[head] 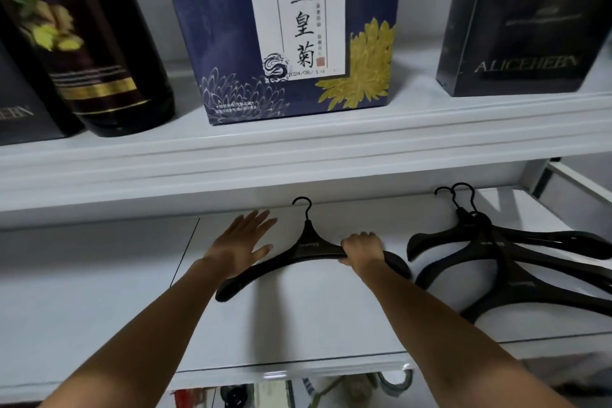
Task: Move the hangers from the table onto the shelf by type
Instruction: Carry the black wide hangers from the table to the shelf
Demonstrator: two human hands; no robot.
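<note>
One black wide-shouldered plastic hanger (311,248) is held low at the white shelf board (99,275), right hand (362,250) clamped round its arm, left hand (243,243) spread open alongside. Placement appears under way. Next, probably, comes release near the matching black hangers (503,262) right of both hands.

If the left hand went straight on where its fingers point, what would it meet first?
Most likely the hook of the black hanger gripped by the right hand; depth is unclear, so the left hand could pass beside it to the back of the shelf.
</note>
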